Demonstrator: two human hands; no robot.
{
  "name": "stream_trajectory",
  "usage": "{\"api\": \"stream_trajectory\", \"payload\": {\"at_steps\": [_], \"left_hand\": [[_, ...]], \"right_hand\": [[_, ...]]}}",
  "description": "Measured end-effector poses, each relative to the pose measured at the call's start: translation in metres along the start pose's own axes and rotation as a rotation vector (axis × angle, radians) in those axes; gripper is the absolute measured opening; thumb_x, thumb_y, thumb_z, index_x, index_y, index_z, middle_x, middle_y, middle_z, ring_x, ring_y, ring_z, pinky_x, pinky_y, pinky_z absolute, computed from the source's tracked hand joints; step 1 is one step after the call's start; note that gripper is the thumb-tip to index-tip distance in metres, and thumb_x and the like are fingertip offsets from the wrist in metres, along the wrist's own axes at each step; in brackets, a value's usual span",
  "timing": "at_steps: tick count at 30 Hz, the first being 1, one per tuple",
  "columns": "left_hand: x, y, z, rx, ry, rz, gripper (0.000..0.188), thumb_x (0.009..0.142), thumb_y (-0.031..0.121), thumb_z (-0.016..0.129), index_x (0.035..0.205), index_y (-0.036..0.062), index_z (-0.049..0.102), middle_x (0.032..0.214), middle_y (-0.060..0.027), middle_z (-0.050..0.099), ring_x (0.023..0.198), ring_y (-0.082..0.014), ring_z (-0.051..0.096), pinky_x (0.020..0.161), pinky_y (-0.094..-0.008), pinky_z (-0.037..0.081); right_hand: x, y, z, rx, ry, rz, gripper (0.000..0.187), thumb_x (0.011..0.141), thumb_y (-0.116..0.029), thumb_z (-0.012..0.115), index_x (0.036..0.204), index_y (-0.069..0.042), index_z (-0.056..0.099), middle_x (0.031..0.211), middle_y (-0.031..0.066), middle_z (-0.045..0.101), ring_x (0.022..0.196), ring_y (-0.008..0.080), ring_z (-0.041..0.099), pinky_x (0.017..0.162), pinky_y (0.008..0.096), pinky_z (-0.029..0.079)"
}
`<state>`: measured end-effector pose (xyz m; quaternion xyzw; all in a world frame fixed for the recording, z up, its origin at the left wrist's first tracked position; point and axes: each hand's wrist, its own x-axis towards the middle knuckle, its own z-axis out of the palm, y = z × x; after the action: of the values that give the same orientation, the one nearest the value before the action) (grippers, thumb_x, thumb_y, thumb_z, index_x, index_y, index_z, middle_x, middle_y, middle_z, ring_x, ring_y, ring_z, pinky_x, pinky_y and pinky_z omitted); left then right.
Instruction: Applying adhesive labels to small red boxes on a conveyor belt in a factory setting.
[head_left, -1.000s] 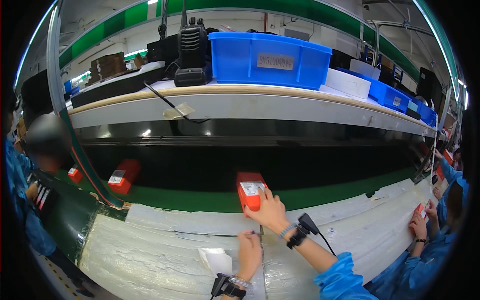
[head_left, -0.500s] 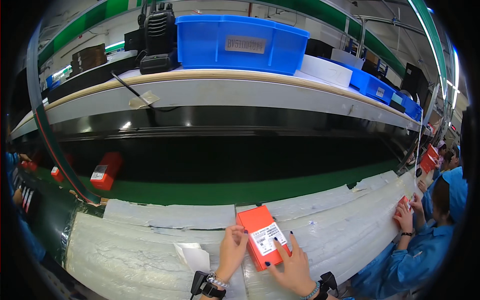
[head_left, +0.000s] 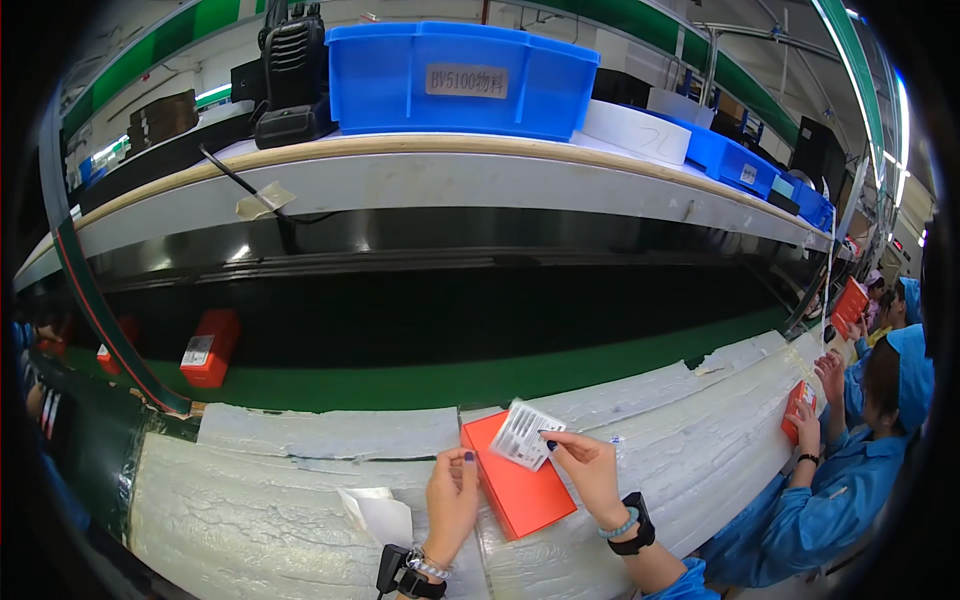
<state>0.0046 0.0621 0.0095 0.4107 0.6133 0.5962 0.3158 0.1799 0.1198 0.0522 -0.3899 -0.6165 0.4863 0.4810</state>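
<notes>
An orange-red box [head_left: 530, 497] lies at a slant on the film-covered worktop in front of me. Its upper face shows bare orange below a white printed label [head_left: 523, 434]. The label is raised and tilted over the box's far end, pinched at its right edge between thumb and forefinger of my right hand [head_left: 590, 478]. Whether any of it still touches the box I cannot tell. My left hand [head_left: 453, 507] is beside the box's left edge, fingers loosely bent and apart, with nothing visible in them. A folded white paper [head_left: 377, 515] lies left of that hand.
Beyond the worktop [head_left: 250, 500] runs a dark green conveyor belt [head_left: 330, 385] with another orange-red box [head_left: 211, 348] on its left part. A shelf above carries a blue bin [head_left: 460, 80] and a two-way radio [head_left: 293, 80]. At right, a blue-clad co-worker [head_left: 850, 480] holds an orange-red box.
The label lay on the box's face under my right fingers; now my right hand holds it up toward the far end. My left hand has drawn slightly left, off the box.
</notes>
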Motion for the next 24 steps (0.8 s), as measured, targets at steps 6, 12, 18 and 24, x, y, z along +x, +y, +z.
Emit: {"api": "stream_trajectory", "payload": {"at_steps": [6,12,18,24], "left_hand": [[-0.002,0.023,-0.006,-0.168,-0.112,0.013,0.020,0.098,0.018,0.050,0.096,0.0003,0.059,0.085,-0.0065,0.063,0.075,-0.0121,0.060,0.068,-0.0267,0.048],[-0.006,0.024,-0.005,-0.059,-0.306,0.248,0.015,0.096,0.014,0.054,0.096,-0.0001,0.059,0.094,-0.0082,0.057,0.092,-0.0170,0.057,0.079,-0.0287,0.045],[-0.009,0.013,-0.005,-0.170,-0.282,0.263,0.013,0.094,0.011,0.054,0.100,0.0011,0.059,0.116,-0.0084,0.048,0.110,-0.0192,0.048,0.098,-0.0283,0.036],[-0.014,0.029,-0.001,-0.784,-0.207,-0.187,0.019,0.095,0.018,0.050,0.098,0.0005,0.056,0.117,-0.0094,0.054,0.115,-0.0210,0.050,0.103,-0.0337,0.036]], "right_hand": [[0.011,-0.023,0.013,-0.026,-0.281,-0.066,0.040,0.084,0.008,0.047,0.123,0.000,0.042,0.090,0.0055,0.060,0.087,0.0132,0.059,0.080,0.0274,0.048],[0.006,-0.025,0.025,-0.411,-0.419,-0.241,0.044,0.080,0.004,0.047,0.123,-0.003,0.047,0.091,0.0119,0.057,0.088,0.0272,0.055,0.080,0.0354,0.044],[0.003,-0.018,0.032,-0.290,-0.455,-0.329,0.042,0.080,0.005,0.049,0.120,-0.005,0.055,0.101,0.0114,0.058,0.095,0.0277,0.055,0.083,0.0359,0.044],[0.003,-0.014,0.025,-0.234,-0.452,-0.392,0.042,0.081,0.006,0.054,0.120,-0.009,0.059,0.115,0.0107,0.054,0.111,0.0258,0.052,0.096,0.0338,0.041]]}}
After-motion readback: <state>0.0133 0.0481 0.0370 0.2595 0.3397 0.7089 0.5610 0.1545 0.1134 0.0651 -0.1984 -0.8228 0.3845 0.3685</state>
